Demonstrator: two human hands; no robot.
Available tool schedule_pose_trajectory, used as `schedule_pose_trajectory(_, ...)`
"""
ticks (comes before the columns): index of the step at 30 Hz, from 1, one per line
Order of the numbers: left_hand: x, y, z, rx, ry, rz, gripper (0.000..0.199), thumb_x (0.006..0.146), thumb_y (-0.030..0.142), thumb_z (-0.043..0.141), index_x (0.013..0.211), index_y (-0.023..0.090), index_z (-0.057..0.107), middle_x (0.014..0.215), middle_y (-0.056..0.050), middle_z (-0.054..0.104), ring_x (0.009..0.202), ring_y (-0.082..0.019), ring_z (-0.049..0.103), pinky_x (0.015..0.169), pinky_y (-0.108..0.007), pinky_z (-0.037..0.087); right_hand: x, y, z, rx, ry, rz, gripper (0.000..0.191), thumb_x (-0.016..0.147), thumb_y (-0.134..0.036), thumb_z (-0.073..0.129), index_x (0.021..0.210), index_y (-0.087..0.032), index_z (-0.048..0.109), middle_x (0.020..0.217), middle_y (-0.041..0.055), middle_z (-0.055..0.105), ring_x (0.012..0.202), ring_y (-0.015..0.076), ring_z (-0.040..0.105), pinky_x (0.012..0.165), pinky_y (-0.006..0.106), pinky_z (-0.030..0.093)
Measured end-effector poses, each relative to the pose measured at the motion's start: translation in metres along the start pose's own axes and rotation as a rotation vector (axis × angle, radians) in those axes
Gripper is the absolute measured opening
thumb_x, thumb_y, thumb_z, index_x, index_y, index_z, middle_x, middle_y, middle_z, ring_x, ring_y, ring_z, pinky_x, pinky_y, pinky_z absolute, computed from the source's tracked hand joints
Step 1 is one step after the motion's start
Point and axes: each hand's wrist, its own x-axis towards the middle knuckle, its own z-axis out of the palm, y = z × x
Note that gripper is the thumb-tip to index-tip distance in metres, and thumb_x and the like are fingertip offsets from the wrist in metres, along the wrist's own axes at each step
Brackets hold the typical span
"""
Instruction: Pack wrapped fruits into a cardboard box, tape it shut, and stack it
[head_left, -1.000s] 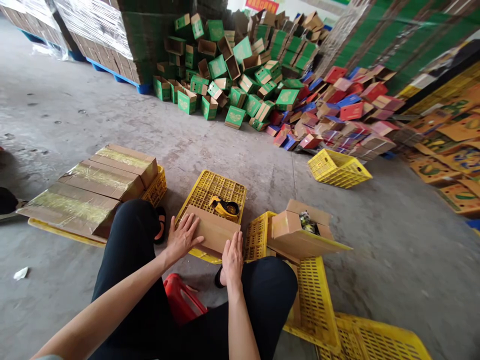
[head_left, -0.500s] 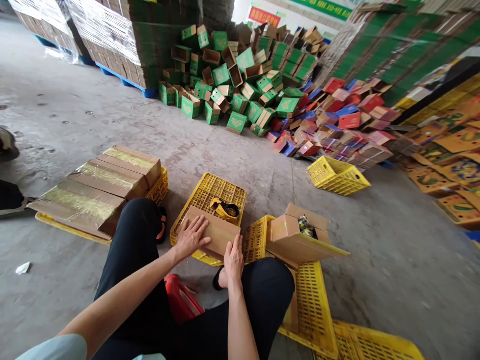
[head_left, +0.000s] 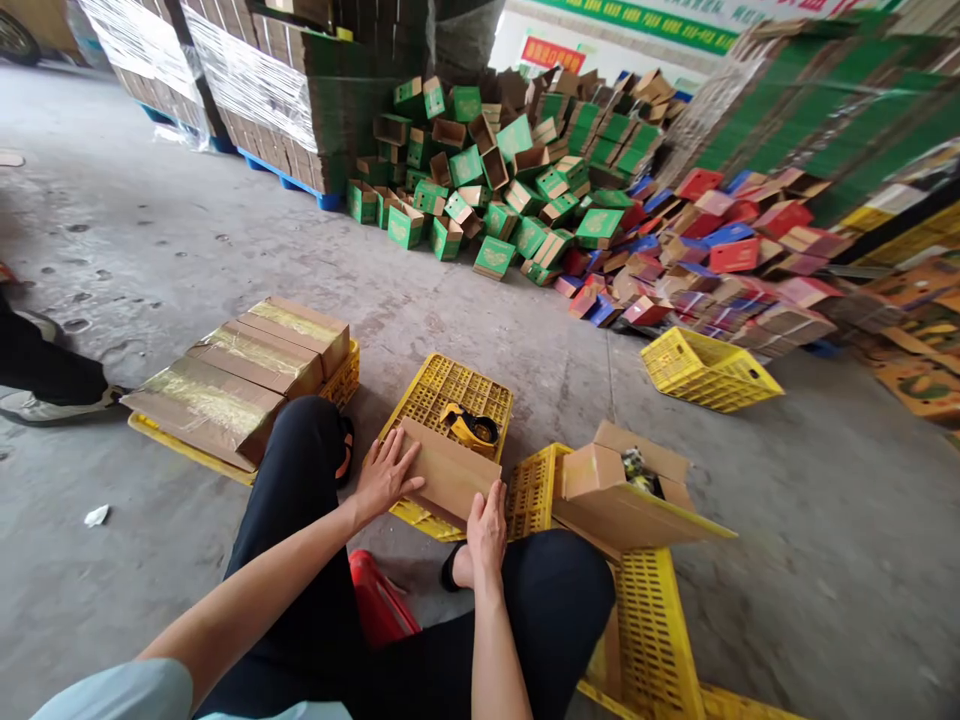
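Observation:
A closed brown cardboard box point(head_left: 448, 472) lies on an upturned yellow crate point(head_left: 442, 385) between my knees. My left hand point(head_left: 386, 472) lies over the box's left end with its fingers spread. Against the right end rests my right hand point(head_left: 487, 525), its fingers stretched out along the edge. Behind the box, on the same crate, sits a yellow and black tape dispenser point(head_left: 472, 428), touched by neither hand. To the right, an open cardboard box point(head_left: 600, 500) stands tilted on yellow crates, with wrapped contents partly showing inside.
Three taped cartons point(head_left: 244, 385) lie on a yellow crate at my left. Beyond them is another person's leg point(head_left: 52, 355). A yellow crate point(head_left: 709, 370) stands on the floor at right, before heaps of green boxes point(head_left: 495, 255) and red-blue boxes point(head_left: 735, 255). A red stool point(head_left: 379, 600) is beneath me.
The view has swung a little left, so the scene sits further right. My left hand has slid slightly toward the box's left end; my right hand keeps its place on the box.

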Motion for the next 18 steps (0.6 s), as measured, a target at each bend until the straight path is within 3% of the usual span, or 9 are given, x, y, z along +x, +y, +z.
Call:
schedule_pose_trajectory(6,-0.002,-0.001,0.006,-0.058,0.002,0.002,0.076,0.095,0.068,0.057,0.158,0.026,0.045,0.171,-0.02,0.022,0.157,-0.04,0.026,0.12,-0.059,0.033,-0.004,-0.001,0.002,0.018,0.105,0.002,0.085,0.103,-0.062,0.017,0.144,0.002,0.056,0.152,0.0307,0.052,0.138,0.0343,0.057,0.116,0.044,0.043)
schedule_pose_trajectory(10,-0.003,0.003,0.009,-0.071,0.028,-0.016,0.077,0.095,0.069,0.056,0.158,0.026,0.046,0.172,-0.019,0.023,0.158,-0.04,0.024,0.123,-0.061,0.027,-0.003,0.001,0.003,0.022,0.104,-0.018,0.084,0.104,-0.061,0.019,0.143,0.003,0.056,0.148,0.0294,0.057,0.139,0.0331,0.056,0.117,0.043,0.043)
schedule_pose_trajectory(18,0.004,0.011,0.009,-0.05,0.0,-0.09,0.08,0.098,0.071,0.046,0.159,0.018,0.045,0.169,-0.021,0.029,0.157,-0.039,0.026,0.124,-0.063,0.023,-0.025,-0.002,0.005,-0.068,0.073,-0.018,0.087,0.104,-0.059,0.017,0.15,0.009,0.047,0.159,0.0327,0.041,0.15,0.0378,0.042,0.122,0.048,0.035)
